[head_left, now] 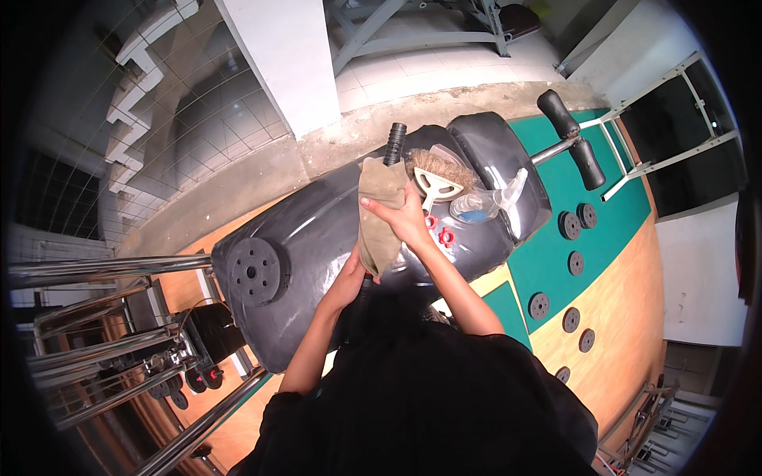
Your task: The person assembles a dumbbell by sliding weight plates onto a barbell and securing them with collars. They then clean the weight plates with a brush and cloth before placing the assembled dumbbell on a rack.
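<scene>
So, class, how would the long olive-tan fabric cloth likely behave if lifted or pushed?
Probably floppy: the long olive-tan fabric cloth shows soft creases. Likely light for its size, since it looks like fabric rather than anything solid. It may bunch along the black ribbed bar if pushed, as the right hand already presses it there.

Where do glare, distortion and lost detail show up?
All in the head view: glare streaks the black padded bench; fisheye bows the right edge of the wooden floor; corners go black; the black shirt loses most detail; the khaki cloth reads clearly.
</scene>
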A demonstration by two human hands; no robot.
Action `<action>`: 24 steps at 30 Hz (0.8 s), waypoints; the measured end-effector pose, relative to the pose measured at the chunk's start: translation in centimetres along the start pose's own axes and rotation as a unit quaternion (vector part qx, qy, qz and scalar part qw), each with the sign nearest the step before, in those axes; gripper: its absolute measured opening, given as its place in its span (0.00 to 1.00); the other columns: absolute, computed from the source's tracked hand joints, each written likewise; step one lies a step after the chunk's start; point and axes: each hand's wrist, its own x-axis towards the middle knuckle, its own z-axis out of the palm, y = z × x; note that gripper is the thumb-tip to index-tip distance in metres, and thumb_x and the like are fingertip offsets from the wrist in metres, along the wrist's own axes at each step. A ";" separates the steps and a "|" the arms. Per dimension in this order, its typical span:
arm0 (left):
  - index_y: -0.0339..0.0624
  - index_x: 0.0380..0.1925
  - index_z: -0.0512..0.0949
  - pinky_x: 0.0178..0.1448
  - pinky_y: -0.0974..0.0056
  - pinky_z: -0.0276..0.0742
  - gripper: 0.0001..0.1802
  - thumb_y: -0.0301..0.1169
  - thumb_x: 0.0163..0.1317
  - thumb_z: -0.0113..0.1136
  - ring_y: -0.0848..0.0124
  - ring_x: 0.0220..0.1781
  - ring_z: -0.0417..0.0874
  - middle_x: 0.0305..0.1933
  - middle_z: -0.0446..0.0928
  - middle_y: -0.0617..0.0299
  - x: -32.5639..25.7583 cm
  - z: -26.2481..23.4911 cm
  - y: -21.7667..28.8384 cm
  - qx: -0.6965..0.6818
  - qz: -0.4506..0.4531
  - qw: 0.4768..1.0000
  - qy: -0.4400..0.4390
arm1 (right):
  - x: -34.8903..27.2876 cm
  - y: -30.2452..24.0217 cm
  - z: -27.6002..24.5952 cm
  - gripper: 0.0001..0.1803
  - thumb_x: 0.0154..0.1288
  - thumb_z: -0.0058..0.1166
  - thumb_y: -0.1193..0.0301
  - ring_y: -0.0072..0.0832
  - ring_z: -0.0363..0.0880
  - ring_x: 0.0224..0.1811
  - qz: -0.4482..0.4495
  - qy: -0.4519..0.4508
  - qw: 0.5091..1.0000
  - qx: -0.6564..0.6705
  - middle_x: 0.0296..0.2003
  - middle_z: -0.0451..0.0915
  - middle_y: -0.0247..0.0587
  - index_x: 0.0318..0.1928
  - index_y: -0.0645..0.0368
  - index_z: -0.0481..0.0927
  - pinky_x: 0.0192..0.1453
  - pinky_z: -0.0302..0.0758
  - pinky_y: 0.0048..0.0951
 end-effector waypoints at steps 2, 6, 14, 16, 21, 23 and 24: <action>0.42 0.64 0.51 0.36 0.69 0.69 0.25 0.39 0.71 0.34 0.76 0.28 0.68 0.32 0.67 0.64 -0.3 0.4 1.4 0.035 0.022 0.999 -0.012 | 0.7 -1.4 -0.5 0.25 0.50 0.66 0.72 0.23 0.77 0.39 0.098 -0.012 0.991 0.088 0.38 0.78 0.38 0.49 0.61 0.72 0.44 0.73 0.25; 0.40 0.62 0.53 0.35 0.70 0.68 0.25 0.43 0.71 0.34 0.76 0.26 0.66 0.33 0.66 0.64 -0.8 1.0 3.5 0.097 -0.001 0.995 -0.015 | 0.5 -2.5 -0.7 0.18 0.49 0.65 0.71 0.23 0.78 0.32 0.125 0.085 0.977 0.149 0.33 0.79 0.36 0.41 0.63 0.76 0.39 0.74 0.24; 0.43 0.63 0.53 0.28 0.72 0.64 0.31 0.52 0.67 0.37 0.78 0.20 0.62 0.31 0.64 0.63 -1.9 0.9 5.4 -0.143 -0.070 0.975 -0.152 | -0.4 -7.3 -1.6 0.16 0.50 0.62 0.73 0.22 0.76 0.33 0.060 0.073 0.984 0.152 0.33 0.78 0.35 0.41 0.63 0.76 0.39 0.72 0.23; 0.42 0.58 0.58 0.25 0.72 0.62 0.32 0.55 0.65 0.38 0.79 0.19 0.61 0.30 0.64 0.63 -2.1 1.2 6.2 -0.154 -0.081 0.972 -0.159 | -0.3 -6.9 -2.5 0.16 0.52 0.59 0.72 0.23 0.76 0.35 0.062 0.052 0.985 0.154 0.34 0.77 0.36 0.43 0.62 0.75 0.39 0.73 0.25; 0.43 0.40 0.62 0.22 0.72 0.59 0.26 0.56 0.65 0.37 0.81 0.16 0.58 0.28 0.64 0.64 -0.9 -0.5 4.2 -0.267 -0.104 0.897 -0.336 | 0.3 -6.9 -3.0 0.15 0.54 0.56 0.67 0.26 0.76 0.34 0.067 0.049 0.965 0.248 0.32 0.76 0.37 0.41 0.60 0.73 0.38 0.75 0.26; 0.42 0.40 0.62 0.21 0.72 0.59 0.25 0.55 0.66 0.37 0.81 0.16 0.58 0.27 0.64 0.64 -0.6 -0.7 3.8 -0.292 -0.104 0.880 -0.360 | 0.5 -7.2 -2.9 0.15 0.55 0.55 0.65 0.26 0.76 0.34 0.065 0.048 0.968 0.236 0.31 0.76 0.37 0.40 0.60 0.73 0.37 0.74 0.26; 0.41 0.42 0.63 0.22 0.72 0.60 0.25 0.54 0.67 0.37 0.81 0.16 0.59 0.26 0.64 0.65 -0.6 -0.6 3.9 -0.290 -0.102 0.885 -0.351 | 0.6 -7.4 -2.8 0.14 0.55 0.55 0.64 0.26 0.76 0.32 0.061 0.052 0.966 0.245 0.30 0.76 0.37 0.39 0.59 0.73 0.35 0.75 0.26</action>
